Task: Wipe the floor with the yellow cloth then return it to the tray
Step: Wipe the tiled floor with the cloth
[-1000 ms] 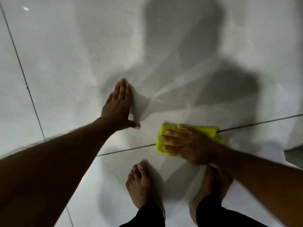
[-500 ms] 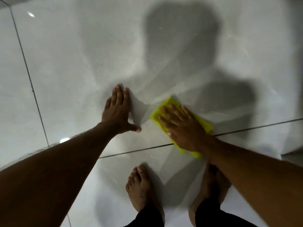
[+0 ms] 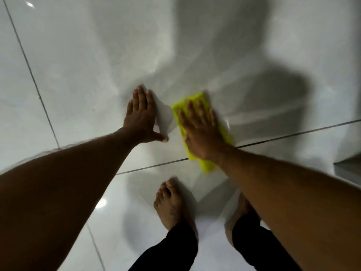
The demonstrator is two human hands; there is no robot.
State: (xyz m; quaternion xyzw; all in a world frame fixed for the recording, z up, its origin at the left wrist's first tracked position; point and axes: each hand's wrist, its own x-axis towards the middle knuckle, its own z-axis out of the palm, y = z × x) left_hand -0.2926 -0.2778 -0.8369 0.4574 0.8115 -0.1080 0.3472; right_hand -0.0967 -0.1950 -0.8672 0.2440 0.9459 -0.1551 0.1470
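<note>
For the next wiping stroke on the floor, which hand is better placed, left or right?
The right hand. It lies flat on the yellow cloth, fingers spread over it. The left hand rests bare on the floor tile beside the cloth, apparently as support.

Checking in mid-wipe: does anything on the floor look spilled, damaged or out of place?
Nothing stands out. The right hand presses the yellow cloth flat across a grout line, and the left hand rests flat on the floor. The tiles show only glare and shadows. No tray is in view.
</note>
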